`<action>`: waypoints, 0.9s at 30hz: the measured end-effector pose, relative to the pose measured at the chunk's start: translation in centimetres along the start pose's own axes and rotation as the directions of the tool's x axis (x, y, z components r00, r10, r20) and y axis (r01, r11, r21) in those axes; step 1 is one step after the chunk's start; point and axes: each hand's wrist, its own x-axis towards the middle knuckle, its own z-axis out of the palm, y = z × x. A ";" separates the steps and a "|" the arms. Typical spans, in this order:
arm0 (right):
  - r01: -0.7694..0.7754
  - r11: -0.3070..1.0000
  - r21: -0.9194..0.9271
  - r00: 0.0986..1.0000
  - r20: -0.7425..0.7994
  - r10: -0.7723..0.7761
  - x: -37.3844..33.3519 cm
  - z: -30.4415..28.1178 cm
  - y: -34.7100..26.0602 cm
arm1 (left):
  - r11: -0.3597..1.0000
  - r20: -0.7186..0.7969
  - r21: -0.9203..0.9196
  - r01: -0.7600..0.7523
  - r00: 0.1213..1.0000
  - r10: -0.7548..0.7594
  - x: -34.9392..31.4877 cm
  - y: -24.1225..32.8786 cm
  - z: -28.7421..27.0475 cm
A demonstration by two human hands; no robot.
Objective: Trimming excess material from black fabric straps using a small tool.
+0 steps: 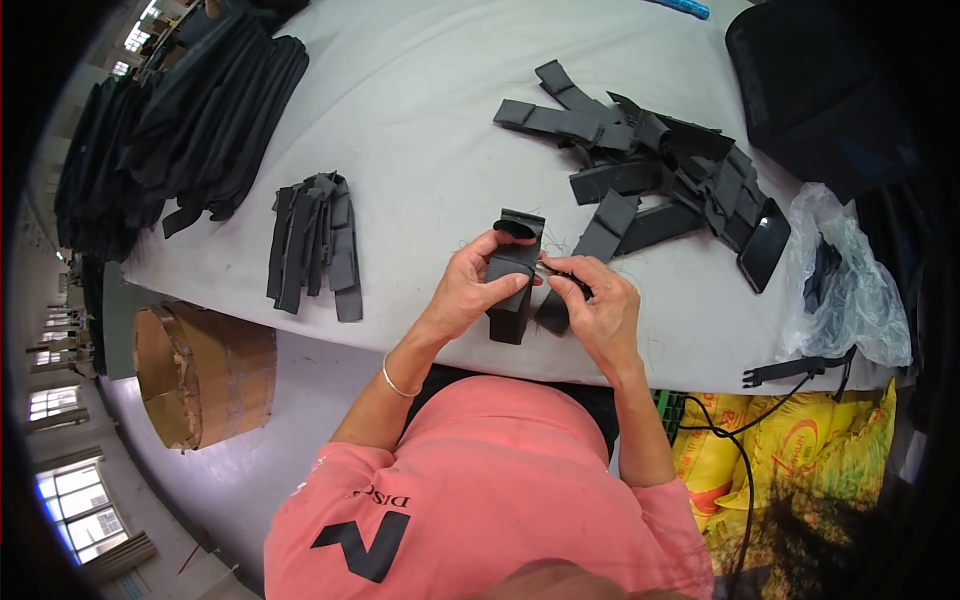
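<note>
My left hand (pixel 468 285) is closed round a black fabric strap piece (pixel 512 268), thumb on its face and fingers behind its upper part. The strap stands roughly upright over the near edge of the table. Against its right side, my right hand (pixel 600 305) pinches a small dark tool with a metal tip (pixel 541 268); the fingers hide most of it, so its kind is unclear. Fine loose threads lie around both hands. Beyond the right hand spreads a loose heap of similar black strap pieces (pixel 620 175). A neater bunch of straps (pixel 316 240) lies to the left.
Folded black fabric items (pixel 215 110) are stacked at far left. A phone (pixel 764 246), a clear plastic bag (pixel 845 285) and a black bag (pixel 820 95) are at right. Below the table stand a cardboard drum (pixel 215 375) and yellow sacks (pixel 800 440); a black cable (pixel 748 480) hangs there.
</note>
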 end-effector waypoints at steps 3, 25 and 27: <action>0.032 1.000 -0.002 0.999 -0.013 -0.032 0.0 0.4 0.1 | 1.000 -0.010 0.022 -0.022 1.000 0.022 0.0 0.4 0.2; -0.236 0.892 0.387 0.971 0.121 0.204 -0.2 0.5 1.6 | 0.998 0.025 0.012 0.055 0.998 -0.056 0.0 0.2 0.0; -0.236 0.873 0.426 0.972 0.101 0.214 -0.2 0.3 1.4 | 0.997 0.024 -0.022 0.073 0.997 -0.073 0.0 0.4 0.0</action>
